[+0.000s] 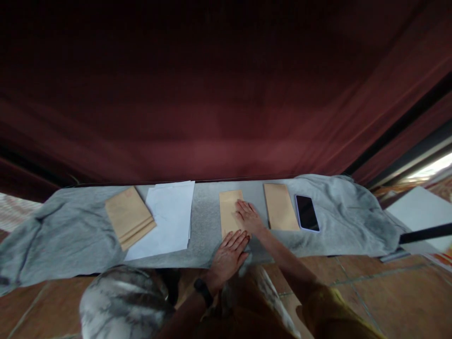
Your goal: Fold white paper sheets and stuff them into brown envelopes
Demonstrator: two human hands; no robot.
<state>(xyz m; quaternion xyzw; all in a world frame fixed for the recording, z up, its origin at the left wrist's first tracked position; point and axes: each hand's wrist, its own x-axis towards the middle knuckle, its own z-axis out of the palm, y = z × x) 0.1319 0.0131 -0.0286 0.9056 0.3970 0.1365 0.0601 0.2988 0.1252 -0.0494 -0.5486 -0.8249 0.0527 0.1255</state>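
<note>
A tan paper envelope [229, 207] lies flat on the grey cloth in front of me. My left hand [228, 256] rests on its near end, palm down with the fingers stretched out. Further up, my right hand [249, 217] lies flat across the envelope's right side. Both hands press on the paper and grip nothing; parts of the envelope are hidden under them. Just to the right is a stack of tan envelopes [281, 207]. On the left, more tan envelopes [129, 214] overlap a pile of white paper sheets [171, 216].
A phone [307, 213] with a dark screen lies right of the right-hand stack. Grey cloth [70, 230] covers the long narrow surface. A dark red panel [226, 117] rises directly behind it. Tiled floor [388, 287] and my knees show below; a white board [423, 212] stands far right.
</note>
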